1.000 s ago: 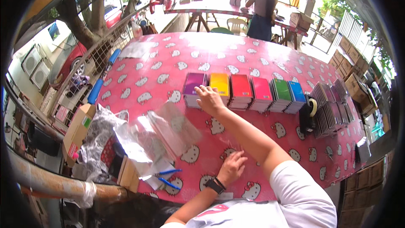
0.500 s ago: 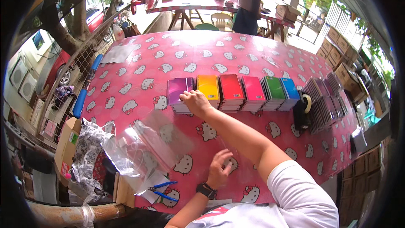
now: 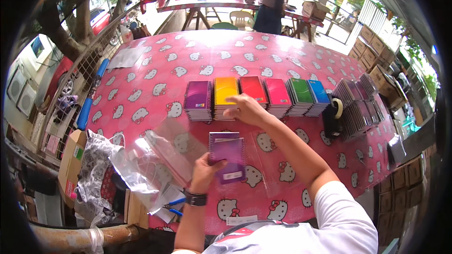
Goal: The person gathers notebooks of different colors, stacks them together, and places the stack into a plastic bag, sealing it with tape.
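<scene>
My left hand [image 3: 203, 173] grips a pair of overlapping purple spiral notebooks [image 3: 229, 162], thumb on top, above the table in front of me. My right hand [image 3: 247, 110] reaches over the front of the yellow notebook stack [image 3: 226, 89], thumb and fingers apart; whether they touch the top cover is hard to tell. To its left stands the purple notebook stack [image 3: 197, 95]. On its right follow the red stack [image 3: 253, 89], partly behind my hand, then the pink stack [image 3: 277, 91], the green stack [image 3: 300, 91] and the blue stack [image 3: 318, 92].
Beside the blue stack is a black tape dispenser [image 3: 332, 121], with more notebook piles [image 3: 358, 115] at the right. Clear plastic bags [image 3: 165, 153], blue-handled pliers [image 3: 175, 205] and an open carton [image 3: 73, 167] lie at the left. Another person [image 3: 272, 4] stands at the far table.
My right hand has moved from the purple stack to the yellow one. My left hand, empty before, now holds the purple notebooks. The view has shifted slightly.
</scene>
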{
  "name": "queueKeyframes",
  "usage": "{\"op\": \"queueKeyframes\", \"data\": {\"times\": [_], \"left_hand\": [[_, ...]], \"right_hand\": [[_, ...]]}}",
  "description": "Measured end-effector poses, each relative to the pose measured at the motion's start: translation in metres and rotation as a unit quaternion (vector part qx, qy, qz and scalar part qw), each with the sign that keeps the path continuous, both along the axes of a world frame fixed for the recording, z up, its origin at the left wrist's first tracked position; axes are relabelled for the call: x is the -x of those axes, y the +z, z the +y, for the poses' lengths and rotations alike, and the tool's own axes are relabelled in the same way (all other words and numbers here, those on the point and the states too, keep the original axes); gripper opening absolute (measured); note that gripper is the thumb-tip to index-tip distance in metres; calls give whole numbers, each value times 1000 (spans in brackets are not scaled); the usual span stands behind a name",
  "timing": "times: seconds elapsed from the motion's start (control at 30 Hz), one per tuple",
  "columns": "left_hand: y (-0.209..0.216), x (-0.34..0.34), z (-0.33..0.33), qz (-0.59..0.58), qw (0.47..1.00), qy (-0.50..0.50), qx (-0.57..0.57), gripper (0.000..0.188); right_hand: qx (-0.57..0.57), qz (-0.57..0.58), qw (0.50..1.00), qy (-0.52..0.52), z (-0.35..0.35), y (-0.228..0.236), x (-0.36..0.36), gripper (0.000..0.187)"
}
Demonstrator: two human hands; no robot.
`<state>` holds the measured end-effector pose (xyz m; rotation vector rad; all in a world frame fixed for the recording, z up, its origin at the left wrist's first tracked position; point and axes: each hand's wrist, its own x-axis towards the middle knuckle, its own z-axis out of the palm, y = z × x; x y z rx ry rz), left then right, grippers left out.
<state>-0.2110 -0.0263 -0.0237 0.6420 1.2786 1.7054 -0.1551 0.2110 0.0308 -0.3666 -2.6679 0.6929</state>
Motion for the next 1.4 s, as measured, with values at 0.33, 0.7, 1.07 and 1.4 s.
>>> {"op": "queueKeyframes", "data": {"times": [0.33,0.7,1.07,1.4], "left_hand": [[-74,-76,32,191,963,45,186,39],[-103,-65,29,153,978,32,138,36],[-99,-67,32,163,973,46,155,36],[-88,-69,29,179,967,55,174,42]], "right_hand": [[-336,23,926,-172,19,-72,18,15],[-284,135,925,-215,1,-82,21,23],[-356,77,918,-157,14,-77,20,26],[-18,264,956,-126,20,5,-1,13]]}}
